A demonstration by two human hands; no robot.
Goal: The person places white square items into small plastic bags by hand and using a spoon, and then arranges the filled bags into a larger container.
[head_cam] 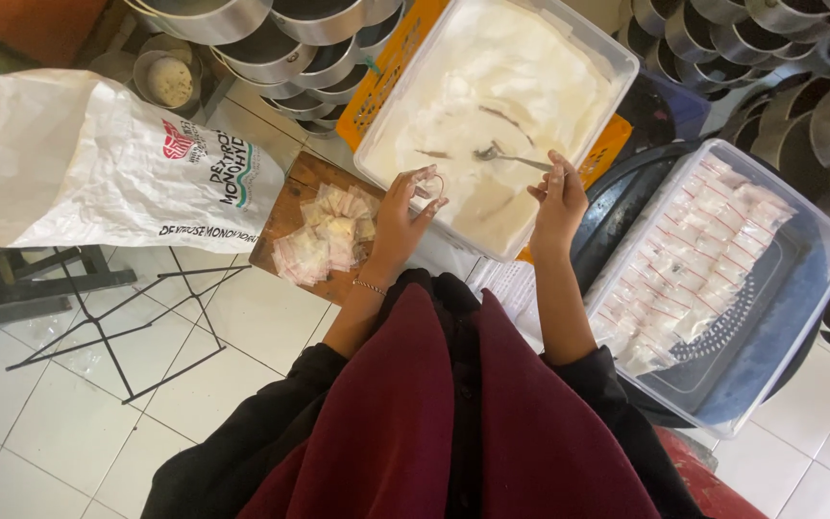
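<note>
My left hand point(403, 213) holds a small clear plastic bag point(427, 185) open at the near rim of a large clear tub point(617, 60) of white powder point(492, 86). My right hand point(557, 197) grips the handle of a metal spoon point(503, 155), whose bowl rests in the powder just beyond both hands. A pile of small empty clear bags point(327, 235) lies on a wooden board point(292, 200) to the left of my left hand.
A second clear tub point(799, 288) at right holds rows of filled small bags point(694, 259). A big white sack point(98, 168) lies at left on a dark metal frame point(117, 327). Stacked metal tins point(271, 38) fill the top. An orange crate point(386, 77) sits under the powder tub.
</note>
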